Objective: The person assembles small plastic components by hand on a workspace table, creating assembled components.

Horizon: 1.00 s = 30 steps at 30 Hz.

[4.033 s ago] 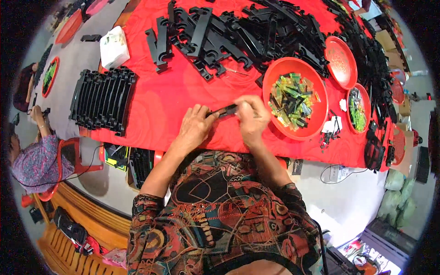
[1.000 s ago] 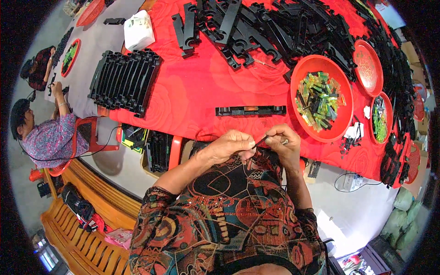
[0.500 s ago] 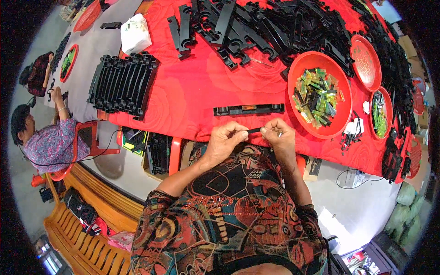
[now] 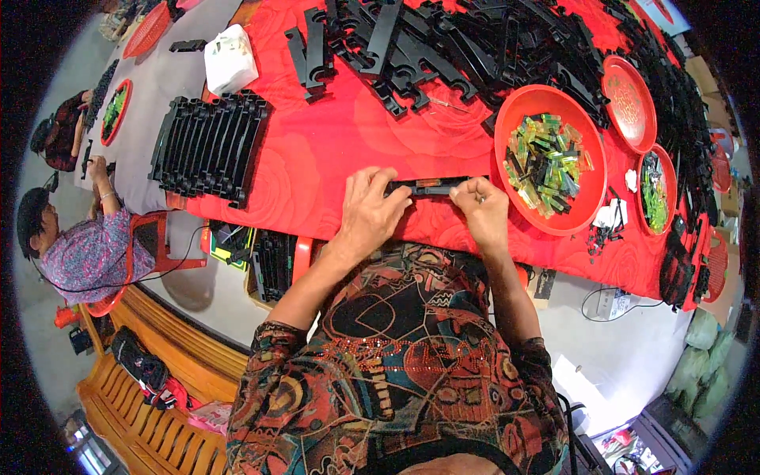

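A long black plastic bar (image 4: 475,181) with notched ends lies on the red cloth in front of me, a small amber piece (image 4: 427,183) set in its middle. My left hand (image 4: 370,207) is closed over the bar's left end. Along its near side runs a short black strip (image 4: 431,191), its left tip close to my left fingertips. My right hand (image 4: 484,212) pinches the strip's right end. The left fingers partly hide the bar.
Right of my hands stands a red bowl (image 4: 598,186) of small yellow-green and black pieces, with two smaller red trays (image 4: 631,142) beyond. Black bars (image 4: 427,55) are heaped at the back. A row of bars (image 4: 210,146) and a tissue pack (image 4: 230,59) sit left. Two people work at the left.
Both hands have moved forward from the table's edge to the black bar, bringing the black strip against its near side. My left hand now covers the bar's left end.
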Tool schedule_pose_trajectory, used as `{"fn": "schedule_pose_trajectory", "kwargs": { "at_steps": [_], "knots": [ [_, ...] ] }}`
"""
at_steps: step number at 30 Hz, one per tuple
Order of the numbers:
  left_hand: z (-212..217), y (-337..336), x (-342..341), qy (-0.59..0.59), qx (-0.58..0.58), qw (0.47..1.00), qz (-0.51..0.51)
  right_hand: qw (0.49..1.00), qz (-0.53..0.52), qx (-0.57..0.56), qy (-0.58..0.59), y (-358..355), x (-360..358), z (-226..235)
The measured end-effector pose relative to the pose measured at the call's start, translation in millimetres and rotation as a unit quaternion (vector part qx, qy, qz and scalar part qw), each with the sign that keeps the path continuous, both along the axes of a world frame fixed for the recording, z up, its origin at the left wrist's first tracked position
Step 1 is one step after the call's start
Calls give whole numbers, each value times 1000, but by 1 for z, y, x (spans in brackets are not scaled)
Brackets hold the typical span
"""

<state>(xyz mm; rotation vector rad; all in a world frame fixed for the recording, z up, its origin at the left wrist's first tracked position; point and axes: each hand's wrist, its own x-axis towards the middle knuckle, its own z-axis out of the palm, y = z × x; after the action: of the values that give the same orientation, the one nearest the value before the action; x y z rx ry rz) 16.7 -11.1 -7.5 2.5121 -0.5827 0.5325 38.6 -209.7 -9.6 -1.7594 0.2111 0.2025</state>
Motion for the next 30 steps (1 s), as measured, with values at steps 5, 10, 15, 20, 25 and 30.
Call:
{"fn": "schedule_pose_trajectory", "kwargs": {
  "at_steps": [5, 10, 15, 20, 25, 30],
  "knots": [
    [-19, 3, 6, 26, 38, 999, -24, 993, 27, -116, -20, 7, 12, -4],
    [-21, 4, 8, 43, 48, 997, -30, 991, 29, -128, -8, 8, 17, -2],
    [-30, 7, 9, 23, 31, 999, -37, 990, 36, -135, -3, 8, 18, 2],
    [-30, 11, 14, 11, 59, 997, -58, 996, 4, -86, 0, 8, 18, -1],
    [-27, 11, 17, 24, 100, 992, -77, 997, 5, -75, -15, 5, 18, -2],
    [-27, 12, 17, 20, 116, 990, -84, 997, 19, -73, 4, 5, 19, 1]
  ]
}}
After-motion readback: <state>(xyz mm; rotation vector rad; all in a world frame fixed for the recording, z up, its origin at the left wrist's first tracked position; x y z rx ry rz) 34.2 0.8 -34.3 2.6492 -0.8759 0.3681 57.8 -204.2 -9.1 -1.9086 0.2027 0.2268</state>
